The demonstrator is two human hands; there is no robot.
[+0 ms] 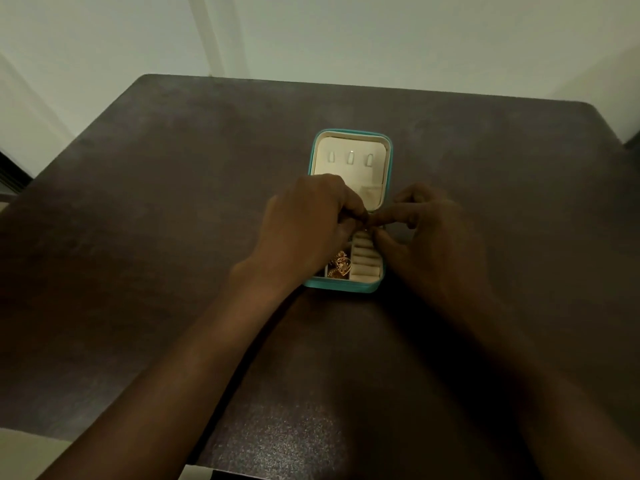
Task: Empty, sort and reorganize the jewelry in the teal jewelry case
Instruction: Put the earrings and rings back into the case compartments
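**A:** where's the teal jewelry case (387, 216) sitting?

**B:** lying open mid-table (173, 202), gold heart pendant (343, 265) in the near left compartment. Left hand (308, 220) and right hand (429, 230) are curling over it, fingertips meeting, maybe pinching something tiny. Too dark, so I can't tell what.

A dark brown bench (173, 209) with a faintly speckled top and rounded far corners is filling most of the view. Behind it a pale wall (381, 36) is running across the top, with a lighter vertical strip (211, 32) at its left. A dark patch (10, 171) is showing at the left edge.
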